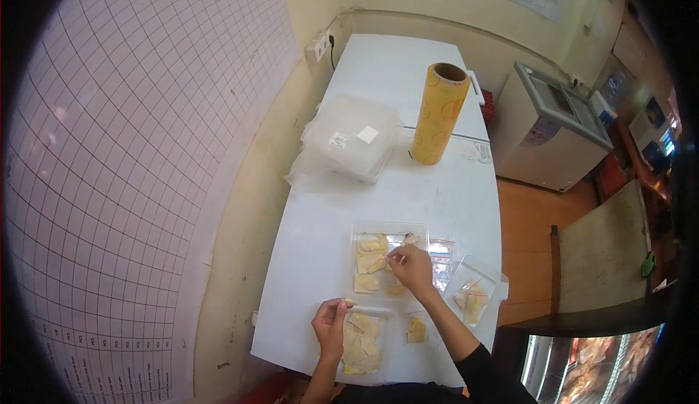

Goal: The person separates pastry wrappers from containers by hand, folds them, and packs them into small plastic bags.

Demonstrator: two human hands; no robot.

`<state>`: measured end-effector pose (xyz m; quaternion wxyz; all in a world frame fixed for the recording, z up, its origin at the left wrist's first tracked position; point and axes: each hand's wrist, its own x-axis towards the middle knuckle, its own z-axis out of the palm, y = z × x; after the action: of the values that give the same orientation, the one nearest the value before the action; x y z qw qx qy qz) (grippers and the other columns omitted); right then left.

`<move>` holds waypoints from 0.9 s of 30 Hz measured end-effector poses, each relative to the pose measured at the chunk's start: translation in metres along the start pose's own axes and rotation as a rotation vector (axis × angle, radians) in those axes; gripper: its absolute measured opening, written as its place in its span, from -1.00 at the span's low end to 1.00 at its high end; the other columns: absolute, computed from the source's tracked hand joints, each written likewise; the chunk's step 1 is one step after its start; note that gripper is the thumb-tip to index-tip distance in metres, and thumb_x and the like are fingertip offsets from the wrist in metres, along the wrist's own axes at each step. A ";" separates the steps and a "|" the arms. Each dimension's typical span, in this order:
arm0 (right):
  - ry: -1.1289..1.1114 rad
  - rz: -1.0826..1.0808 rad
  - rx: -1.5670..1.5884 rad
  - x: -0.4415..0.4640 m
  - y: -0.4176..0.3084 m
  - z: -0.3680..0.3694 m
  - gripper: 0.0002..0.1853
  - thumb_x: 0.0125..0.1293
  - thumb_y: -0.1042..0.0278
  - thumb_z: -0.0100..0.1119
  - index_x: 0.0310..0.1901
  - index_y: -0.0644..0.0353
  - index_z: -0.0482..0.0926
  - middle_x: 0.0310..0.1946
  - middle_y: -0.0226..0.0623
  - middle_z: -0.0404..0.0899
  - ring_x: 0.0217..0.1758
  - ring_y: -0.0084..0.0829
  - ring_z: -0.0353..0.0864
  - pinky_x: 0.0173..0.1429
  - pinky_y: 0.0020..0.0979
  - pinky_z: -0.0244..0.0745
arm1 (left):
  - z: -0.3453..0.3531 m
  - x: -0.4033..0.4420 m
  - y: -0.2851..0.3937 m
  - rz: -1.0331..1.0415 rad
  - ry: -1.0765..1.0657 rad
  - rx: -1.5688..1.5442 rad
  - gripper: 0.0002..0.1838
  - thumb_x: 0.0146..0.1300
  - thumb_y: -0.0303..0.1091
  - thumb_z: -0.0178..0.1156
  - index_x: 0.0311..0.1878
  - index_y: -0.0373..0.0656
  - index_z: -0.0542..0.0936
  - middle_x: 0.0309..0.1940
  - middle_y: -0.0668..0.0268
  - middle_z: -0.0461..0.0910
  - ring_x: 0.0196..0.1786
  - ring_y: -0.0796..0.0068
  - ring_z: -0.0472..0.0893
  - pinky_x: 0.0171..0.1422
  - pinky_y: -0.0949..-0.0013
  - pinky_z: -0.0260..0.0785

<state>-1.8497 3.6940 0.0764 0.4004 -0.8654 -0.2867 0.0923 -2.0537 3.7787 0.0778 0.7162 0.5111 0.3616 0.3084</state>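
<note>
Clearly, both hands are busy over the trays, apart from each other and posed differently. At the seven o'clock side of the far tray (391, 224), the left hand (330, 331) tips its fingertips toward one o'clock, thumb and forefinger closed on a small pale piece (349, 303). Its bare forearm rises from six o'clock, and the hand is just beside the near tray (387, 329), at nine o'clock of it.

From there, the right hand (413, 267) lies toward two o'clock. Its forearm slants up toward eleven o'clock out of a dark sleeve (484, 376), and the wrist bends so the fingers point to ten, back of the hand upward, over the far tray. The fingertips are drawn close; I cannot tell whether they grip anything.

Yellowish pieces (362, 342) fill the near tray, and others sit in the far one. Toward four o'clock from the right hand is a side tray (477, 264); toward twelve stands a yellow roll (439, 116).
</note>
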 end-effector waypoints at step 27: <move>-0.063 -0.467 -0.237 0.054 0.021 0.032 -0.91 -0.01 0.41 0.20 -0.42 0.12 0.62 -0.43 -0.33 0.58 -0.25 -0.29 0.51 -0.13 -0.26 0.38 | -0.005 0.002 -0.007 -0.028 -0.039 -0.029 -0.82 0.31 -0.41 0.19 -0.15 -0.34 0.54 -0.30 0.24 0.61 -0.20 0.49 0.61 -0.03 0.46 0.44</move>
<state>-1.8096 3.7347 0.0435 0.2975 -0.8133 -0.4999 -0.0101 -2.0562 3.7809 0.0698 0.7347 0.5014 0.3503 0.2934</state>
